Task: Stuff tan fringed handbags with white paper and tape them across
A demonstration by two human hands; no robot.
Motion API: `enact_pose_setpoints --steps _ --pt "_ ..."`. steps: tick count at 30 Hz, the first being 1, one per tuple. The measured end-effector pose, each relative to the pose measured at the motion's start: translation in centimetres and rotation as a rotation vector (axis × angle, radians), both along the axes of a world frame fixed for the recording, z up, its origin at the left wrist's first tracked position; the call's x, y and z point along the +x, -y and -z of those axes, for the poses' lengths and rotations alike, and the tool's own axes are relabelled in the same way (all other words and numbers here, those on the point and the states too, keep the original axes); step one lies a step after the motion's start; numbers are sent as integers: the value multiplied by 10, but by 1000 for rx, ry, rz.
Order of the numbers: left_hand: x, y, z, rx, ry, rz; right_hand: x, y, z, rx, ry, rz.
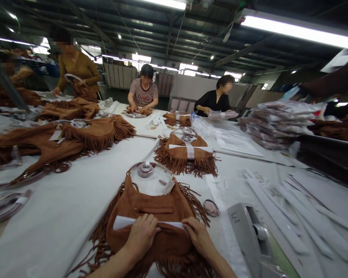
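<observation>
A brown suede fringed bag [153, 210] lies flat on the white table [75, 200] right in front of me, its round clear handle [149, 175] pointing away. A white paper band [124, 222] runs across the bag's middle. My left hand [142, 235] is closed, its fingers curled and pressing on the band. My right hand [198, 235] pinches the band's right end against the bag. A second fringed bag [188, 154] with a white band around it lies further up the table.
A grey tape dispenser [249, 235] stands to my right, beside several white paper strips [292, 208]. More brown bags [60, 139] are piled at the left. Packed bags in plastic [278, 123] are stacked at the right. Three other people work at the table's far end.
</observation>
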State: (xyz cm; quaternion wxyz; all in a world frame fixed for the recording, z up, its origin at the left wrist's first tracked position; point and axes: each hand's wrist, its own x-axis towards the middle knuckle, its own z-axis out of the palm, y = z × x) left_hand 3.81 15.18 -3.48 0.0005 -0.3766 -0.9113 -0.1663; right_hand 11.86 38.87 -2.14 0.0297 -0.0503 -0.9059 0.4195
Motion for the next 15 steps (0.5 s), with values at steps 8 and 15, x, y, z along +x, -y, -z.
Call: enact_pose_setpoints --steps 8,15 --pt "0 -3 2 0 -112 -6 -5 4 1 216 -22 0" --pt "-4 -4 9 -3 -72 -30 -23 50 -7 643 -113 -116"
